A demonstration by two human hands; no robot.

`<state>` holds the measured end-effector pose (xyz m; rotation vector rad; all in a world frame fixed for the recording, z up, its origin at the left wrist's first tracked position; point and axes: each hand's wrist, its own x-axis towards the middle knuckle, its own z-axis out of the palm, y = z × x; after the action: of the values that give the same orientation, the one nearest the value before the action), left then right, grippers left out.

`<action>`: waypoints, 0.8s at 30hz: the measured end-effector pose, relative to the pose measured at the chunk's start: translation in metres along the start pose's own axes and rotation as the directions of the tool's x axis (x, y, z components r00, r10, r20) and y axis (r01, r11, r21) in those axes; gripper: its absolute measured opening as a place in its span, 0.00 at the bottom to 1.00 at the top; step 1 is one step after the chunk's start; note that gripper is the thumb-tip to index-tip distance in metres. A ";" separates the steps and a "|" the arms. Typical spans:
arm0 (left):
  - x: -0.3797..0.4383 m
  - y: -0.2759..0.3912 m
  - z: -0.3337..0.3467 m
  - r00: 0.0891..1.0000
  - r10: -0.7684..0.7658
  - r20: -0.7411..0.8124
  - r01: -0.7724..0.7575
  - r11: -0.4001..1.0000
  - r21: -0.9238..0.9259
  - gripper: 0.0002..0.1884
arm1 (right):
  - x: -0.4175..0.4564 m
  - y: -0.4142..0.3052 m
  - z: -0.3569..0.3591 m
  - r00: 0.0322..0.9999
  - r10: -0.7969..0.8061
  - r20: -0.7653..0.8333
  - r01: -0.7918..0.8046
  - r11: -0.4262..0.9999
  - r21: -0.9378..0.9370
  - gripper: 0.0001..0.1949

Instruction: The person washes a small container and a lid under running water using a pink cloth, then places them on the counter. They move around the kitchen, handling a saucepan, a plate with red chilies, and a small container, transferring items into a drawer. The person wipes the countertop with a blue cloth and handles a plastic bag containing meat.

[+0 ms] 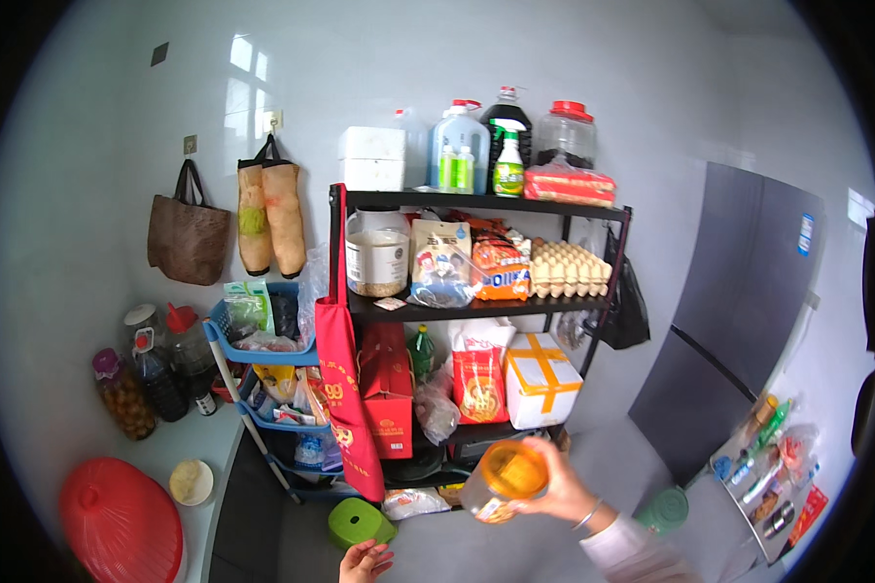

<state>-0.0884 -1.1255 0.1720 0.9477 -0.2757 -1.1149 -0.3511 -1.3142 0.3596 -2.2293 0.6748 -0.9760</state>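
Note:
My right hand point(554, 484) grips a clear plastic jar point(481, 495) with an orange lid, held tilted in front of the black shelf rack. A label and some yellowish contents show low on the jar. My left hand point(364, 562) is at the bottom edge of the view, empty, its fingers apart and slightly curled. Just beyond it on the floor stands a green plastic stool point(357, 519); whether the hand touches it I cannot tell.
The black rack point(474, 310) holds bottles, food bags, egg trays point(572, 268) and boxes. A red apron point(346, 408) hangs at its left, beside a blue basket trolley point(262, 353). A red food cover point(120, 517) sits on the left counter. A grey refrigerator point(729, 306) stands right.

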 end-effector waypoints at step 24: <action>0.077 -0.005 0.036 0.651 0.294 -0.700 -0.462 0.885 -0.058 0.15 | 0.607 -0.033 -0.107 0.692 -0.583 -0.426 0.386 0.797 -0.464 0.34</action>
<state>-0.0791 -1.2106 0.1701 0.9638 0.2542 -0.3390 -0.0637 -1.7213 0.7237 -2.5026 0.5005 -1.9734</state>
